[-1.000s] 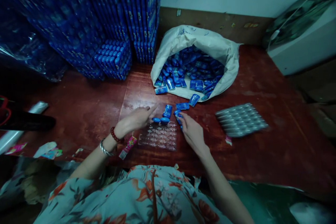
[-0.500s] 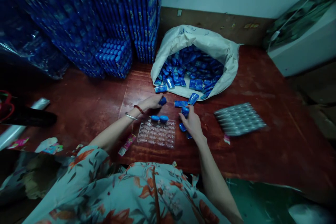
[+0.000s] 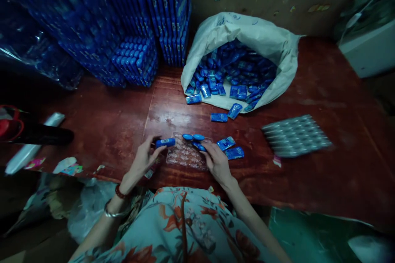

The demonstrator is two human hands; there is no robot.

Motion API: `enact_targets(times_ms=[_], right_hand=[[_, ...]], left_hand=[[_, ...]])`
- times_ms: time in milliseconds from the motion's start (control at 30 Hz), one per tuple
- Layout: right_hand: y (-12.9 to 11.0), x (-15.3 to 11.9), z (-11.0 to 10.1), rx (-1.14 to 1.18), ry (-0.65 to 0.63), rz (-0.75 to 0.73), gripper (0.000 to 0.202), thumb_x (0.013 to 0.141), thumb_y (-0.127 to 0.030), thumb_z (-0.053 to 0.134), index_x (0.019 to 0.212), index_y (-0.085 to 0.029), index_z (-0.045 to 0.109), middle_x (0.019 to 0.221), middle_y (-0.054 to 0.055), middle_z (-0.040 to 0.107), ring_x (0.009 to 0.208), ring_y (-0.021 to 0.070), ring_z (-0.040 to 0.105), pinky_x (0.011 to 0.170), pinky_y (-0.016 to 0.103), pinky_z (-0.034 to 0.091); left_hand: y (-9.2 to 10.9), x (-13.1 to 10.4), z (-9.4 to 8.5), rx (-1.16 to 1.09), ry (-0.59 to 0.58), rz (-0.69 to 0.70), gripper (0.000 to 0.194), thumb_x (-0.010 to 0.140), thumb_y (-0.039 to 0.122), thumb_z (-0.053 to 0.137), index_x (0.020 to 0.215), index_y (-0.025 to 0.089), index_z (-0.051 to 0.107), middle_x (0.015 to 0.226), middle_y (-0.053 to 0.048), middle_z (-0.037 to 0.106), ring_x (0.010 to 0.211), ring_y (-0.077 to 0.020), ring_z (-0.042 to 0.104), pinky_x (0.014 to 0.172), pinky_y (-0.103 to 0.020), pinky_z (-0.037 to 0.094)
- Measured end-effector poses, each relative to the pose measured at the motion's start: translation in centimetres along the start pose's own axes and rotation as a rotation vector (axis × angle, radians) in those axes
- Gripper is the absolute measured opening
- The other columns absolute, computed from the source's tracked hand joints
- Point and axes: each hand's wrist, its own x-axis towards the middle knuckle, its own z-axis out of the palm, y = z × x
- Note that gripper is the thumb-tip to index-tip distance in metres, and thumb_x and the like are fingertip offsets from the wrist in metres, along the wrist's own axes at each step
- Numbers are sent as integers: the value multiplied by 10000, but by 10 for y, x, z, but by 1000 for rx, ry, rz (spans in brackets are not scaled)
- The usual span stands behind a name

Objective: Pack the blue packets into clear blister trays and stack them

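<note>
A clear plastic tray (image 3: 185, 157) with moulded cells lies on the table before me. Two blue packs (image 3: 193, 137) stand in its far row. At the tray's left side, my left hand (image 3: 147, 154) grips a blue pack (image 3: 166, 142) between thumb and fingers. My right hand (image 3: 216, 162) holds another blue pack (image 3: 199, 146) over the tray's right part, close to the standing ones. Two loose blue packs (image 3: 234, 153) lie to the right of that hand. Beyond the tray, a white sack (image 3: 280, 78) lies open, full of blue packs.
Stacked blue packs (image 3: 135, 59) rise at the back left. A pile of clear trays (image 3: 298, 136) sits at the right. A black bottle with a red lid (image 3: 43, 131) and a plastic roll (image 3: 18, 156) lie at the left. Two packs (image 3: 219, 117) lie before the sack.
My left hand has drawn back to the tray's left side with its pack. My right hand has moved left over the tray with its pack. The view has shifted slightly.
</note>
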Motion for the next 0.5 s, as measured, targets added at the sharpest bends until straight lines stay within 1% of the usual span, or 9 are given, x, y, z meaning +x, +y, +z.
enact_targets(times_ms=[67, 133, 200, 267, 367, 433, 500], right_hand=[[0, 4, -4, -196, -82, -56, 284, 889, -115, 429, 1134, -154, 567, 991, 90, 640, 894, 199, 567, 769, 323, 452], [-5, 11, -10, -379, -176, -94, 291, 885, -97, 410, 1124, -122, 574, 955, 101, 643, 851, 210, 556, 721, 325, 423], [-14, 19, -15, -510, -284, -122, 296, 879, -82, 404, 1116, -109, 579, 933, 103, 641, 837, 214, 547, 710, 325, 390], [-24, 28, -17, -593, -379, -141, 301, 869, -65, 403, 1108, -105, 581, 916, 103, 639, 844, 213, 541, 724, 324, 362], [-35, 41, -17, -658, -489, -122, 292, 865, -58, 403, 1088, -106, 586, 908, 107, 637, 856, 214, 542, 735, 331, 335], [-37, 47, -17, -672, -544, -90, 278, 867, -64, 404, 1064, -115, 593, 907, 104, 637, 838, 212, 550, 726, 336, 329], [-35, 49, -17, -664, -567, -85, 277, 869, -70, 408, 1064, -133, 594, 914, 94, 637, 827, 206, 560, 723, 333, 331]], left_hand=[[12, -9, 11, -22, 29, 69, 277, 838, 366, 578, 1022, 160, 559, 887, -37, 638, 769, -158, 601, 698, -269, 498], [19, -10, 23, -17, 52, 213, 200, 863, 307, 558, 1001, 163, 575, 864, -36, 620, 784, -153, 582, 714, -268, 494], [20, -5, 33, 48, 66, 358, 205, 896, 222, 495, 1081, 177, 568, 926, -55, 606, 851, -161, 558, 747, -283, 493], [18, 1, 40, 144, 71, 478, 301, 911, 135, 420, 1187, 193, 526, 1010, -79, 585, 925, -173, 529, 770, -301, 494], [15, 10, 43, 260, 51, 616, 374, 911, 79, 366, 1249, 188, 485, 1053, -98, 572, 955, -185, 504, 781, -323, 501], [17, 15, 42, 315, 1, 693, 351, 915, 99, 376, 1238, 171, 492, 1072, -108, 574, 987, -200, 494, 810, -348, 504], [22, 21, 39, 362, -68, 754, 318, 917, 124, 391, 1210, 155, 511, 1092, -116, 576, 1028, -218, 484, 836, -371, 504]])
